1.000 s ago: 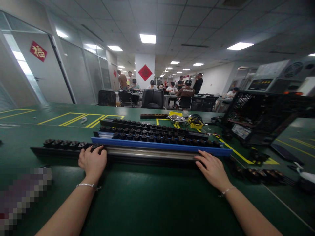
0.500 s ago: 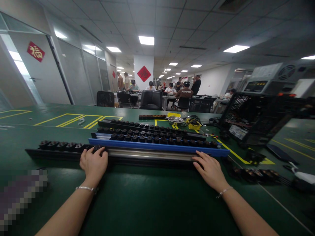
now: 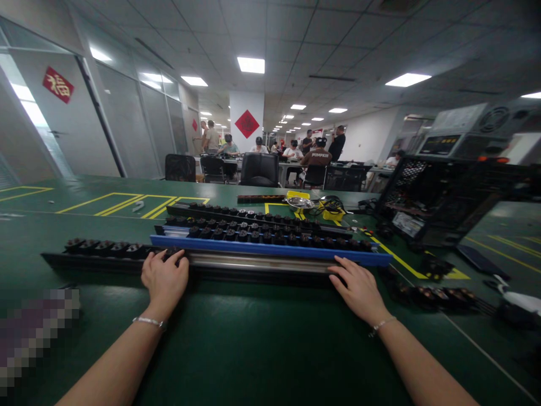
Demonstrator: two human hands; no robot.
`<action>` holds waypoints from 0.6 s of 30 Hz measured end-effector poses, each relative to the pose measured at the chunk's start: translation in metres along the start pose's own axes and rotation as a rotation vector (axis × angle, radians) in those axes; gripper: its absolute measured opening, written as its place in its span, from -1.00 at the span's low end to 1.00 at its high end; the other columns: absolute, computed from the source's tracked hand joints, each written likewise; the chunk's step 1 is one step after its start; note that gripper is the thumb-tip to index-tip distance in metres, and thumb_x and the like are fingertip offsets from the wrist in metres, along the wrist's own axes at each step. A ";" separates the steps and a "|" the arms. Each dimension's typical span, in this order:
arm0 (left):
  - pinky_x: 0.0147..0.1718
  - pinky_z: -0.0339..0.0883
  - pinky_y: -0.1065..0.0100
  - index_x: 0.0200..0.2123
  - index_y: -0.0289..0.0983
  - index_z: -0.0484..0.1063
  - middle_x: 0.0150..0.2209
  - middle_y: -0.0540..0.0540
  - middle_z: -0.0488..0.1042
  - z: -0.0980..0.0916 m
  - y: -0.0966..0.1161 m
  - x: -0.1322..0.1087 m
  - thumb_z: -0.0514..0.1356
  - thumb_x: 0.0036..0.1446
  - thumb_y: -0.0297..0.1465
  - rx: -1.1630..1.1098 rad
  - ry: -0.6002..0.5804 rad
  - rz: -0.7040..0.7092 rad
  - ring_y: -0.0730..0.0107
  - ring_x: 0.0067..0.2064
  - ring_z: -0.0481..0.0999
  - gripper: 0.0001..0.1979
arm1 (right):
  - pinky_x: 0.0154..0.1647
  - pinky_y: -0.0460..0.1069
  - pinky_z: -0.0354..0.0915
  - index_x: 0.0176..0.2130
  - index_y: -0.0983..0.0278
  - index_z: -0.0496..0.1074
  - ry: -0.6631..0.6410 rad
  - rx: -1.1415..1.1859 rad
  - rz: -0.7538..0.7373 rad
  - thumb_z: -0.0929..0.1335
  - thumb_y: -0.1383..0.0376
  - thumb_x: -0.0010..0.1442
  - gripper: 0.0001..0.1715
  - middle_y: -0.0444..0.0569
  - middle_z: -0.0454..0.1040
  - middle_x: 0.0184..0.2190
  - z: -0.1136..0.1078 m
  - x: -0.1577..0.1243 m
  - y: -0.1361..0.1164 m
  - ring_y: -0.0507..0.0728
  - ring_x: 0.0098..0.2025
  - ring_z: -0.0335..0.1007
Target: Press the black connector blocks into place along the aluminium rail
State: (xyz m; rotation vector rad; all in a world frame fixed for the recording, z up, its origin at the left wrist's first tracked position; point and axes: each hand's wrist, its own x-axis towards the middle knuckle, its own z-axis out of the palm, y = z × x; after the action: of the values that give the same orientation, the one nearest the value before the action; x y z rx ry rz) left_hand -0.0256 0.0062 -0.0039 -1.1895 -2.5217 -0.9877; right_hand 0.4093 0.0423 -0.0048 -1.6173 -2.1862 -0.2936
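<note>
In front of me a long black-edged rail (image 3: 262, 263) lies across the green table. Several small black roller pieces (image 3: 105, 248) sit in a row at its left part, and bare shiny metal channel shows between my hands. The bent fingers of my left hand (image 3: 165, 282) close over the last roller piece of that row, which is mostly hidden; my left thumb is hard to see. Toward the rail's right end my right hand (image 3: 359, 287) rests its fingertips on the edge, fingers spread and holding nothing.
Just behind lie a blue-edged rail (image 3: 270, 250) and a black rail (image 3: 236, 211), both filled with rollers. A metal dish (image 3: 300, 202) and cables (image 3: 333, 207) are farther back. On the right stand an open computer case (image 3: 418, 197) and a loose roller strip (image 3: 439, 299). People sit beyond.
Both hands keep their places on the rail; the left looks shifted very slightly right along it. The whole view has moved a little.
</note>
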 end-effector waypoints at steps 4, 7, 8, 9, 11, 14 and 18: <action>0.15 -0.04 0.03 -0.11 -0.17 0.48 0.11 -0.20 0.25 0.000 0.001 -0.001 -0.05 0.09 -0.22 -0.005 -0.014 0.005 0.05 0.24 0.00 -0.58 | 0.09 0.21 0.08 -0.11 0.08 0.44 -0.002 0.008 0.003 0.11 0.00 0.21 -0.53 -0.08 0.28 0.13 -0.001 0.000 -0.001 0.21 0.16 0.13; 0.15 -0.03 0.03 -0.12 -0.18 0.49 0.10 -0.20 0.25 0.000 0.002 -0.002 -0.04 0.09 -0.22 -0.004 -0.009 0.022 0.06 0.23 0.01 -0.59 | 0.09 0.21 0.09 -0.12 0.07 0.44 0.002 0.009 0.000 0.11 0.01 0.21 -0.54 -0.09 0.28 0.13 -0.001 0.000 -0.001 0.21 0.16 0.14; 0.15 -0.03 0.04 -0.12 -0.18 0.49 0.09 -0.20 0.26 0.000 0.002 -0.003 -0.04 0.09 -0.23 -0.002 -0.010 0.025 0.06 0.23 0.01 -0.59 | 0.09 0.21 0.09 -0.12 0.07 0.44 0.001 0.008 0.000 0.11 0.02 0.21 -0.54 -0.09 0.28 0.13 -0.001 0.000 -0.001 0.21 0.16 0.14; 0.15 -0.02 0.04 -0.12 -0.18 0.49 0.09 -0.21 0.26 0.000 0.003 -0.003 -0.04 0.09 -0.23 -0.001 -0.013 0.026 0.06 0.23 0.01 -0.59 | 0.09 0.21 0.08 -0.11 0.07 0.44 -0.001 0.006 0.001 0.11 0.02 0.21 -0.54 -0.09 0.28 0.13 -0.001 0.000 -0.001 0.21 0.16 0.13; 0.14 -0.02 0.04 -0.12 -0.18 0.49 0.09 -0.21 0.26 0.000 0.004 -0.004 -0.04 0.09 -0.23 0.001 -0.021 0.024 0.06 0.23 0.01 -0.59 | 0.09 0.22 0.08 -0.11 0.07 0.43 -0.008 0.005 0.004 0.11 0.01 0.21 -0.54 -0.09 0.27 0.13 -0.001 0.000 -0.001 0.22 0.16 0.13; 0.14 -0.01 0.03 -0.11 -0.19 0.49 0.09 -0.22 0.26 0.000 0.006 -0.004 -0.03 0.09 -0.23 -0.001 -0.027 0.026 0.05 0.23 0.02 -0.59 | 0.09 0.22 0.07 -0.11 0.08 0.43 -0.009 0.012 0.006 0.11 0.00 0.21 -0.53 -0.08 0.27 0.13 -0.001 0.000 -0.001 0.22 0.17 0.13; 0.12 0.02 0.04 -0.11 -0.18 0.49 0.08 -0.22 0.26 0.001 0.007 -0.006 -0.03 0.09 -0.24 0.006 -0.026 0.049 0.05 0.22 0.03 -0.60 | 0.09 0.21 0.08 -0.12 0.08 0.44 0.018 0.013 -0.002 0.12 0.01 0.21 -0.54 -0.08 0.29 0.12 0.000 0.000 -0.001 0.21 0.15 0.14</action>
State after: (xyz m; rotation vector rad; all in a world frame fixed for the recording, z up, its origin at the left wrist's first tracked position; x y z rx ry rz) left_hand -0.0164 0.0063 -0.0037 -1.2643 -2.5002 -0.9583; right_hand 0.4087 0.0420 -0.0048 -1.5999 -2.1720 -0.2922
